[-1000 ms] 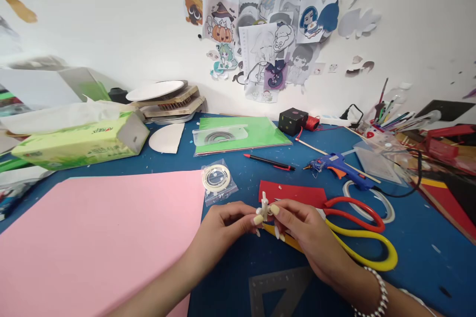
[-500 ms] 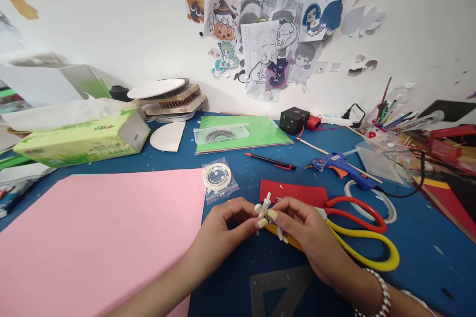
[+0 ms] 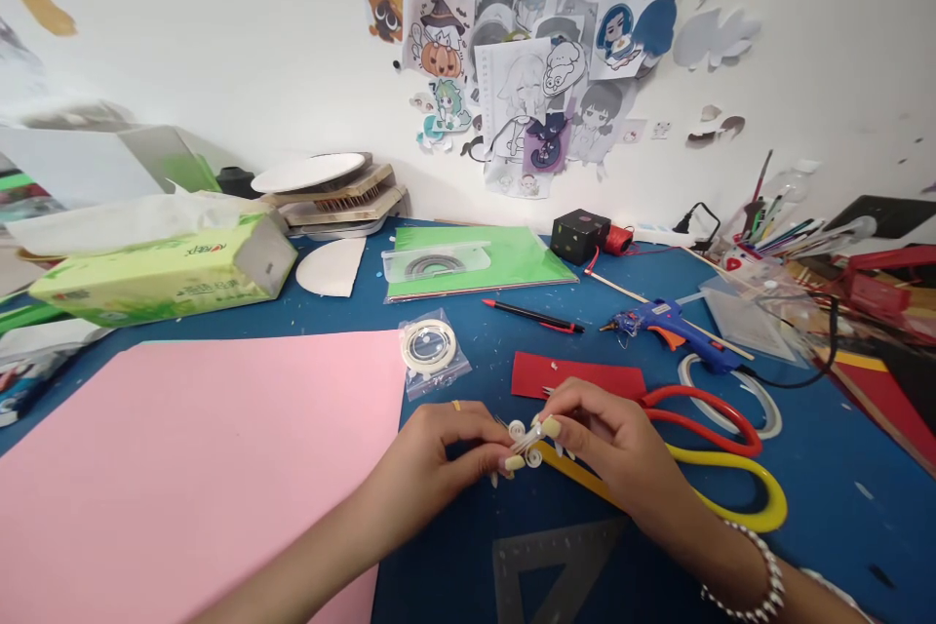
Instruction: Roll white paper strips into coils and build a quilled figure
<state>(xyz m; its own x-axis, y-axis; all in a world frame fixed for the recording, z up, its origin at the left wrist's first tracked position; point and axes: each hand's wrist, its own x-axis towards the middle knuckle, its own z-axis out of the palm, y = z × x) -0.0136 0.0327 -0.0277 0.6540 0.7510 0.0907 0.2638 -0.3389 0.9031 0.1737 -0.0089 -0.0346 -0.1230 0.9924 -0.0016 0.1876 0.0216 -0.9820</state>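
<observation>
A small white piece with spiral coils [image 3: 527, 445], seemingly rolled paper strips, is held between both hands above the blue table. My left hand [image 3: 457, 444] pinches its left end between thumb and fingers. At the other end, my right hand [image 3: 604, 439] grips it with thumb and forefinger. Two coils show, one above and one below the straight middle part; the fingers hide the ends. Under and beside my right hand lie scissors handles, a red loop [image 3: 731, 414] and a yellow loop [image 3: 775, 497]. A red paper piece [image 3: 577, 375] lies just behind that hand.
Pink paper [image 3: 219, 468] covers the left front. A clear triangle ruler [image 3: 545, 556] lies near the front edge. Behind the hands are a bag with white rings [image 3: 430, 346], a black pen [image 3: 533, 316], green sheets [image 3: 512, 258] and a blue glue gun [image 3: 677, 324] with its cord.
The coiled white piece has tilted from upright to slanting, so both spirals now face me. My right hand has shifted slightly right, and my left hand has turned a little.
</observation>
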